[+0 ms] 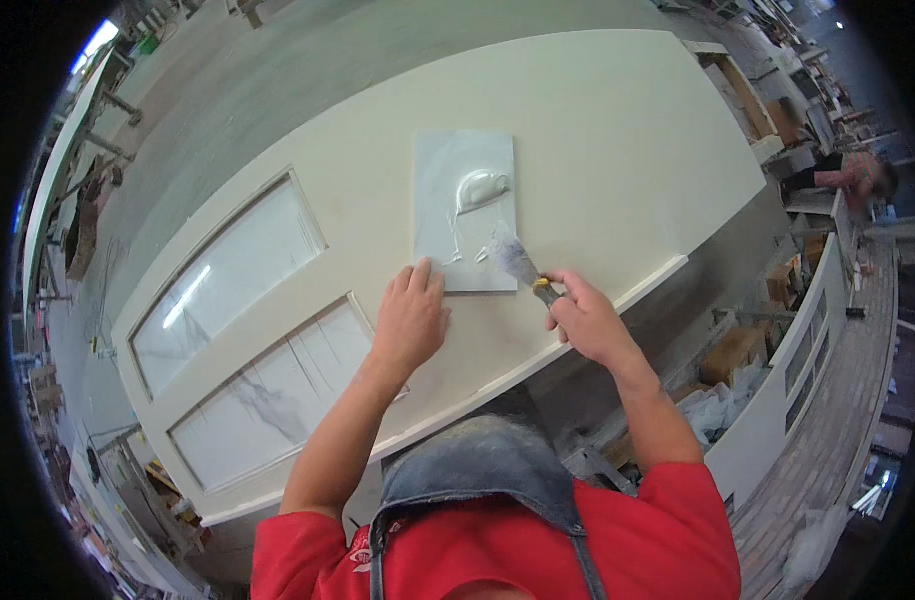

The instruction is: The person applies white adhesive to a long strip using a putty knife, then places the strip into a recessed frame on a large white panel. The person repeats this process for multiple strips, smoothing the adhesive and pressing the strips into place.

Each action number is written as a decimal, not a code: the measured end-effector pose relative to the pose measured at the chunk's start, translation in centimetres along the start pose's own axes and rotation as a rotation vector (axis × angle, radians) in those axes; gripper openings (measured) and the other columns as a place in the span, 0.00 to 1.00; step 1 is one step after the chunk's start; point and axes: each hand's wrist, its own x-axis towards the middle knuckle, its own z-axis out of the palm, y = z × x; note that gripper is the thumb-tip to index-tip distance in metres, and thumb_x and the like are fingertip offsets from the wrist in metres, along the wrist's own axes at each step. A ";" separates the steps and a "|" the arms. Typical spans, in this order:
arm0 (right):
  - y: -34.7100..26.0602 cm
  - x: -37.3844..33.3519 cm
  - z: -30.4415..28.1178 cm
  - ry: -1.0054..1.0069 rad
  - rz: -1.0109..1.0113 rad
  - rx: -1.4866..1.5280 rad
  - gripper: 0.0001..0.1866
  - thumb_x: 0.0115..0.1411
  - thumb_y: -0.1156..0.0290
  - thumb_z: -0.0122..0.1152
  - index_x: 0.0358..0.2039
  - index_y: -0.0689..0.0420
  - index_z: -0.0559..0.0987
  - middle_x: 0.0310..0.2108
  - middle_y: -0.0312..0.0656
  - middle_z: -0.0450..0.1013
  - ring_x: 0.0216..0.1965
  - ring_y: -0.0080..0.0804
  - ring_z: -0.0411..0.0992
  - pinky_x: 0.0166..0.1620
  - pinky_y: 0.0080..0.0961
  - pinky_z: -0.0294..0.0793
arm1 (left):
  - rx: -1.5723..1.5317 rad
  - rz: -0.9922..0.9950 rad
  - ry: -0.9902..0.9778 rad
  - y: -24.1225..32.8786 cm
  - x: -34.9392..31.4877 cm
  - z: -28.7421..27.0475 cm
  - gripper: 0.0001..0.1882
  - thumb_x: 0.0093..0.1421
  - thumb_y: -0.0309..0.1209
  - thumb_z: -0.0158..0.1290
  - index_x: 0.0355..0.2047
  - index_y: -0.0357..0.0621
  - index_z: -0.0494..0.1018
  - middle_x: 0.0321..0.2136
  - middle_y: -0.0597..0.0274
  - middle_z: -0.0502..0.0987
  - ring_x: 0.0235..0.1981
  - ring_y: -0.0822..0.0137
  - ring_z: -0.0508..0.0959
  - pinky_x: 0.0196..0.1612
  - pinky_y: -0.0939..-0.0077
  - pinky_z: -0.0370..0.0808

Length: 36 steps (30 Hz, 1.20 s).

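A large cream-coloured door panel (598, 130) lies flat in front of me. On its middle rests a pale rectangular board (438, 160) bearing a mound of white putty (483, 190) and a few smears. My right hand (586, 318) grips the handle of a putty knife (518, 262), its whitened blade over the board's lower right corner. At the board's lower left edge lies my left hand (412, 315), fingers stretched out and fingertips against the board; it holds nothing.
Two glazed openings with film over them, an upper pane (228, 290) and a lower pane (278, 385), fill the door's left part. Another person (858, 178) bends at the far right. Below stand a white panel (778, 400) and a cardboard box (733, 355).
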 end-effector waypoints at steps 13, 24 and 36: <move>-1.2 1.5 6.2 0.112 0.333 0.863 0.16 0.71 0.68 0.51 0.57 0.57 0.71 0.34 0.43 0.77 0.20 0.25 0.70 0.16 0.20 0.63 | 0.060 0.050 0.076 0.4 -0.3 1.1 0.27 0.61 0.26 0.54 0.60 0.27 0.71 0.66 0.36 0.67 0.65 0.40 0.67 0.69 0.50 0.64; -4.3 9.0 2.2 0.165 0.055 0.374 0.19 0.72 0.66 0.53 0.59 0.58 0.77 0.34 0.40 0.77 0.25 0.23 0.71 0.21 0.20 0.67 | 0.138 0.066 0.022 -0.2 -0.2 0.0 0.28 0.58 0.28 0.58 0.59 0.29 0.72 0.66 0.38 0.67 0.65 0.43 0.67 0.69 0.52 0.63; -6.8 4.2 1.3 0.177 -0.291 -0.847 0.17 0.61 0.68 0.57 0.50 0.53 0.84 0.40 0.54 0.82 0.44 0.57 0.79 0.49 0.50 0.78 | 0.129 0.028 -0.025 -0.4 -0.6 -0.1 0.28 0.60 0.29 0.57 0.61 0.35 0.72 0.68 0.45 0.67 0.65 0.49 0.68 0.69 0.47 0.62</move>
